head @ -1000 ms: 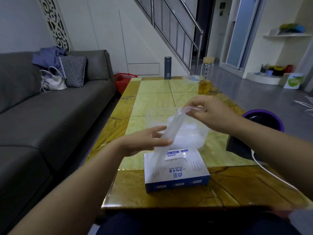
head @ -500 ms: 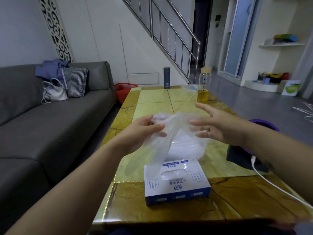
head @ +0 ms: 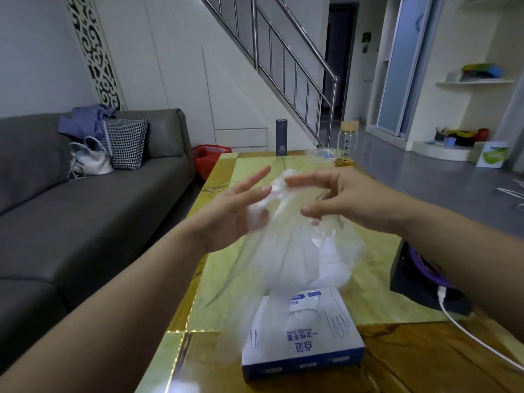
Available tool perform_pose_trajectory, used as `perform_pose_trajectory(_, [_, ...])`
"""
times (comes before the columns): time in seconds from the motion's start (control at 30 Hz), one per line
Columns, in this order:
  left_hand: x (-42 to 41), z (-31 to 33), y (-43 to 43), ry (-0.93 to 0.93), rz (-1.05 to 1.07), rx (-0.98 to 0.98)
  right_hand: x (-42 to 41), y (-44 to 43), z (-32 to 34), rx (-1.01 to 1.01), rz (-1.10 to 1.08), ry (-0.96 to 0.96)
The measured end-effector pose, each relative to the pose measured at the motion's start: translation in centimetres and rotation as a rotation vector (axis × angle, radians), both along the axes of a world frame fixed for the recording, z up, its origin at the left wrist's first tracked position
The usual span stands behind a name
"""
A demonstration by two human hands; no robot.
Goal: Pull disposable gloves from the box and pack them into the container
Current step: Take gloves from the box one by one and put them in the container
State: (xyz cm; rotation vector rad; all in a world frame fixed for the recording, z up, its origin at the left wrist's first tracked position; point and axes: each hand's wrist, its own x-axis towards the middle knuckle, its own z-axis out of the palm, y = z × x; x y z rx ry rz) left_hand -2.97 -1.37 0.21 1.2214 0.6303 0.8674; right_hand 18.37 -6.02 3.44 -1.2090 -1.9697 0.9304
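1. Grey sofa point(head: 85, 208) on the far left, and on its seat a white handbag point(head: 90, 161) leans against a houndstooth cushion point(head: 126, 143), with blue cloth point(head: 85, 120) bunched behind them.
2. Moving in, a red bag point(head: 209, 157) sits on the floor at the far corner of the yellow-green marble table point(head: 255, 163).
3. Left hand point(head: 229, 214) is up over the table, fingers straight and spread, palm facing right. Its fingertips touch the bunched top of the glove point(head: 283, 251); whether the thumb pins it, I can't tell.
4. A dark flask point(head: 281, 137) stands upright at the table's far edge; its small emblem is too small to read.
5. The glove is clear film, held up between both hands, and it hangs down in front of the box point(head: 306, 344).
6. The box is blue and white and lies flat near the table's front edge. It carries glove outlines and blue Chinese characters that are upside down to the camera and too blurred to read with any certainty.
7. Just behind it is the clear container point(head: 351, 259), with white glove material piled inside.
8. Right hand point(head: 340, 197) has its fingers curled over the glove's top and the thumb underneath, cupping the film.
9. A glass jar point(head: 347, 139) with a wooden lid stands far back.
10. On the right, a white cable point(head: 467, 333) trails past a purple-rimmed bin point(head: 425, 270).
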Motion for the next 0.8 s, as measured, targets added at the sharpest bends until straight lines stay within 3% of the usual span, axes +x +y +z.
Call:
perform_pose_trajectory(0.2, [-0.5, -1.0, 5.6, 0.321, 0.546, 0.135, 1.9, 3.6, -1.1, -0.059, -0.11, -0.177])
perform_pose_trajectory(0.27, [-1.0, -1.1, 7.0, 0.563, 0.807, 0.33, 2.4, 4.7, -2.2, -0.089, -0.173, -0.193])
perform_pose_trajectory(0.33, [-0.3, -1.0, 6.8, 0.746, 0.91, 0.65, 2.7, 6.0, -3.7, -0.109, -0.246, -0.246])
perform_pose_trajectory(0.4, [1.7, -1.3, 5.9, 0.932, 0.651, 0.938, 2.9, 7.3, -5.4, -0.129, -0.327, -0.328])
perform_pose_trajectory(0.47, [3.7, -2.7, 5.5, 1.232, 0.246, 1.013, 2.9, 8.5, -6.9, -0.155, -0.376, -0.403])
perform_pose_trajectory(0.57, [5.3, -4.9, 6.2, 1.527, -0.133, 0.834, 2.6, 9.9, -9.0, -0.158, -0.378, -0.539])
perform_pose_trajectory(0.8, [7.0, -6.5, 8.5, 1.738, -0.426, 0.664, 2.4, 11.7, -11.9, -0.068, -0.286, -1.044])
